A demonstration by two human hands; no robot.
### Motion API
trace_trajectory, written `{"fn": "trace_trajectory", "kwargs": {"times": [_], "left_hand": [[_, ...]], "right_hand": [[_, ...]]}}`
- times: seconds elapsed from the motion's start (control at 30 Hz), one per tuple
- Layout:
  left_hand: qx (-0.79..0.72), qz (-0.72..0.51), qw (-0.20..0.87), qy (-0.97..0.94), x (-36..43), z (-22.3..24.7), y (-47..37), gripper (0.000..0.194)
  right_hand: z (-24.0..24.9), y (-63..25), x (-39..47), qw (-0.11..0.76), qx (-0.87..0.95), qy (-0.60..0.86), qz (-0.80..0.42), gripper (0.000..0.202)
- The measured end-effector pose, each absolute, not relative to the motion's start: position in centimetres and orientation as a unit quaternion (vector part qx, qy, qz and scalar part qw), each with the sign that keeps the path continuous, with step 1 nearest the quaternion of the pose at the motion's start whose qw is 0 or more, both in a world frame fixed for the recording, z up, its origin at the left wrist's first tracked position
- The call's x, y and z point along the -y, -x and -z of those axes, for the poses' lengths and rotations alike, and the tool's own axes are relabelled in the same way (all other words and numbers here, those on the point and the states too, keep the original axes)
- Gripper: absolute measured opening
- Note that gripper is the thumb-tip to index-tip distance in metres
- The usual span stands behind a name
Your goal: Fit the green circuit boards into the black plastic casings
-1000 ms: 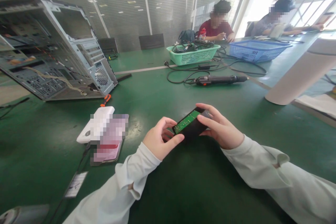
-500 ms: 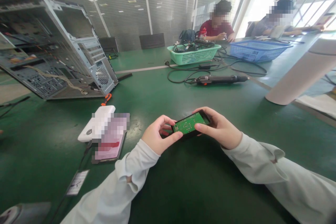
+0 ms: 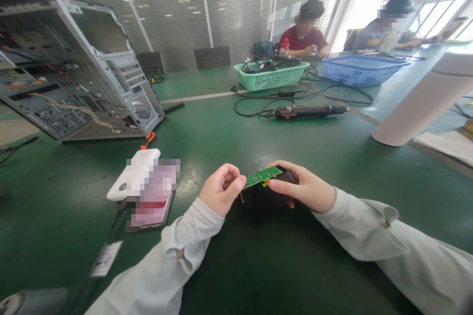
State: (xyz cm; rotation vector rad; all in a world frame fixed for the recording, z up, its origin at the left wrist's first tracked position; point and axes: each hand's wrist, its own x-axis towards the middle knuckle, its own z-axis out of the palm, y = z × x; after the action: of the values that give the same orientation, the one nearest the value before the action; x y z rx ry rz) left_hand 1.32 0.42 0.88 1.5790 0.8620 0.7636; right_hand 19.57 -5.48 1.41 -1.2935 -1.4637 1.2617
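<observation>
A green circuit board (image 3: 261, 175) is tilted up out of a small black case (image 3: 283, 192) above the table. Thumb and fingers of my left hand (image 3: 222, 188) pinch the board's left end. My right hand (image 3: 308, 184) grips the black case at its right side, the thumb lying along the near edge beside the board. Something yellow shows under the board, near the right thumb. The inside of the case is mostly hidden.
An open computer tower (image 3: 84, 74) stands at the left, with a white power bank (image 3: 138, 170) and a phone (image 3: 157, 197) nearby. Beyond my hands lie an electric screwdriver (image 3: 310, 111), a green basket (image 3: 273, 78) of cables and a blue basket (image 3: 364, 71). Two people sit behind.
The board lay flat in the black case before; now its near edge is lifted and tilted. My left hand has moved from the case onto the board's end.
</observation>
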Motion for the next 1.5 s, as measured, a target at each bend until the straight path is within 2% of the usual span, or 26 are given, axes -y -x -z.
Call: {"fn": "trace_trajectory", "kwargs": {"times": [0.13, 0.23, 0.43, 0.6, 0.73, 0.8, 0.87, 0.97, 1.07, 1.27, 1.4, 1.5], "left_hand": [[-0.375, -0.316, 0.572, -0.658, -0.4, -1.1, -1.4, 0.016], [-0.379, -0.283, 0.572, -0.671, -0.2, -1.2, -1.3, 0.026], [-0.347, -0.214, 0.472, -0.782, 0.4, -1.7, -0.9, 0.029], [-0.348, -0.170, 0.441, -0.810, 0.7, -1.9, -0.9, 0.031], [-0.371, -0.206, 0.376, -0.824, 0.0, -1.5, -0.8, 0.034], [-0.414, -0.246, 0.412, -0.773, -0.7, -1.0, -0.7, 0.035], [-0.470, -0.261, 0.504, -0.676, -1.6, -0.6, -0.6, 0.038], [-0.490, -0.252, 0.633, -0.544, -2.6, -0.7, -0.7, 0.045], [-0.480, -0.267, 0.700, -0.457, -3.1, -1.4, -0.8, 0.048], [-0.460, -0.299, 0.727, -0.414, -3.0, -1.9, -0.8, 0.050], [-0.462, -0.308, 0.722, -0.413, -2.9, -1.8, -0.8, 0.049], [-0.458, -0.312, 0.724, -0.412, -2.8, -1.9, -0.9, 0.048]], "right_hand": [[-1.4, -19.5, 5.5, 0.392, 0.553, 0.528, -0.512, 0.048], [-1.4, -19.5, 5.6, 0.385, 0.531, 0.542, -0.526, 0.050], [-1.6, -19.1, 5.8, 0.325, 0.523, 0.552, -0.562, 0.051], [-1.9, -19.1, 5.9, 0.303, 0.529, 0.548, -0.573, 0.053], [-2.2, -19.7, 6.1, 0.269, 0.525, 0.523, -0.615, 0.060], [-2.2, -20.2, 6.0, 0.259, 0.507, 0.530, -0.629, 0.066], [-2.3, -20.5, 5.8, 0.271, 0.464, 0.551, -0.638, 0.070], [-2.6, -20.6, 5.5, 0.332, 0.342, 0.559, -0.679, 0.052], [-3.1, -20.5, 5.2, 0.382, 0.188, 0.525, -0.736, 0.042], [-3.9, -20.0, 5.2, 0.433, 0.084, 0.489, -0.753, 0.027], [-3.8, -19.9, 5.4, 0.430, 0.064, 0.443, -0.784, 0.034], [-3.1, -20.1, 5.5, 0.420, 0.079, 0.394, -0.814, 0.047]]}}
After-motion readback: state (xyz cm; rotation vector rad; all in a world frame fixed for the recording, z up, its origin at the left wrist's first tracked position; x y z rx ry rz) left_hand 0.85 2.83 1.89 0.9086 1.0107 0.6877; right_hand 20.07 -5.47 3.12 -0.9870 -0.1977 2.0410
